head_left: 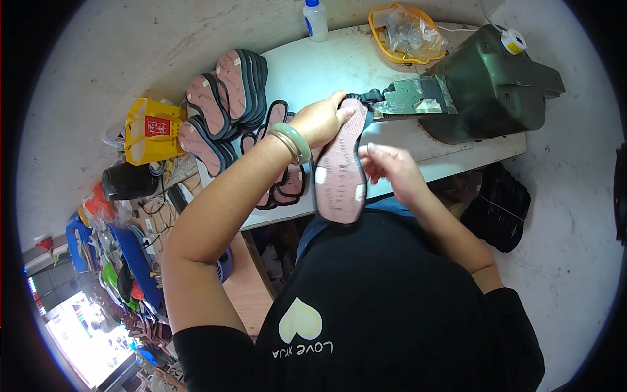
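Note:
My left hand grips the top end of a pink shoe insole with a black rim, holding it upright against the nose of a green sewing machine. A green bangle sits on that wrist. My right hand is just right of the insole, fingers bent toward its edge and touching it lightly. The insole's toe end meets the machine's metal arm.
Stacks of similar pink and black soles lie on the white table to the left. A white bottle and an orange basket with plastic stand at the back. A yellow bag sits left.

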